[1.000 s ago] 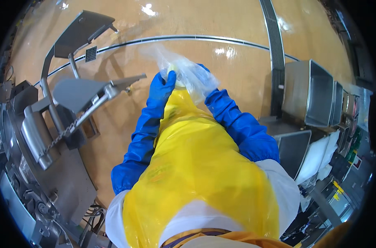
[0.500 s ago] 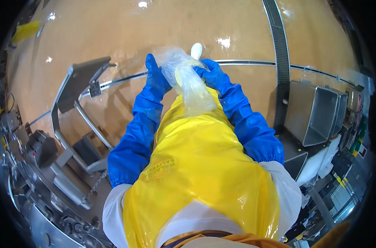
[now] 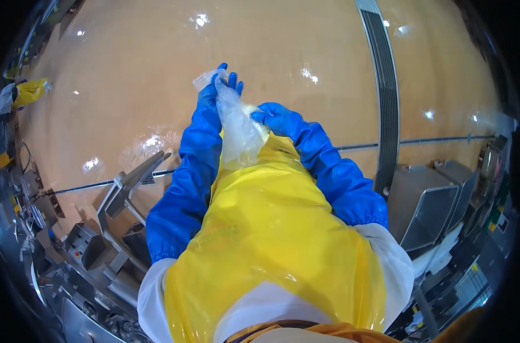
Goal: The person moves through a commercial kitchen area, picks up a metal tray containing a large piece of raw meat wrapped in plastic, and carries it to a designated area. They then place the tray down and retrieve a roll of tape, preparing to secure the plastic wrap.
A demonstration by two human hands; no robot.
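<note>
A clear plastic bag (image 3: 236,127) hangs in front of my yellow apron (image 3: 271,228), stretched between both hands. My left hand (image 3: 217,86), in a blue glove and long blue sleeve, pinches the bag's top edge and holds it up. My right hand (image 3: 271,117), also gloved in blue, grips the bag lower down on its right side. Whether anything is inside the bag cannot be made out.
Below lies a glossy tan floor (image 3: 128,86) with a long metal drain grate (image 3: 383,103) on the right. Steel machinery (image 3: 111,228) stands at lower left, metal bins (image 3: 437,206) at right. Another person in yellow (image 3: 22,94) is at far left.
My left hand has lifted the top of the bag higher and my right hand has dropped lower on it, pulling it long. The view has swung, moving the machinery down and left.
</note>
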